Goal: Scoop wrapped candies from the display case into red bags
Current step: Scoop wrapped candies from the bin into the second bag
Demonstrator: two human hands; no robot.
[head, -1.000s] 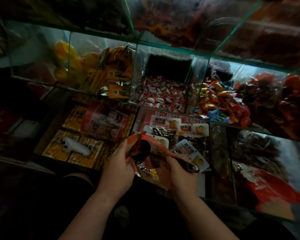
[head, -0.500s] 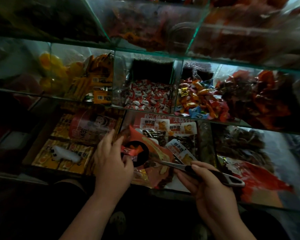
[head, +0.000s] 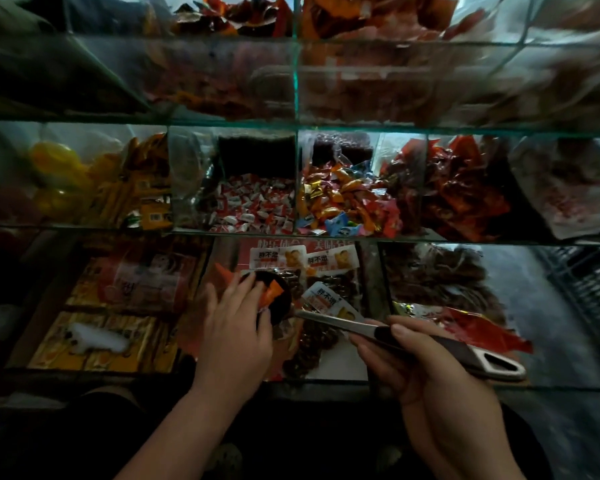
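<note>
My right hand (head: 426, 368) grips the black handle of a metal scoop (head: 465, 351), thumb along the top. The scoop's dark bowl (head: 279, 306) sits over the lower compartment and holds an orange-red wrapped candy (head: 272, 292). My left hand (head: 236, 327) lies palm down over the bowl's left side, fingers fairly straight, fingertips at the candy. A red bag (head: 187, 327) shows dimly under and left of that hand, mostly hidden. Behind the middle shelf's glass lie red-and-white wrapped candies (head: 253, 206) and mixed coloured candies (head: 343, 202).
Glass dividers (head: 296, 84) split the display case into compartments. Labelled packs of dark snacks (head: 326, 296) lie under the scoop, yellow boxes (head: 94, 341) to the lower left, red packets (head: 465, 192) on the right. A loose red wrapper (head: 485, 334) lies behind the scoop handle.
My left hand let go of the red bag's mouth and laid its fingers over the scoop bowl. My right hand drew the scoop handle out to the right. The view tilted upward.
</note>
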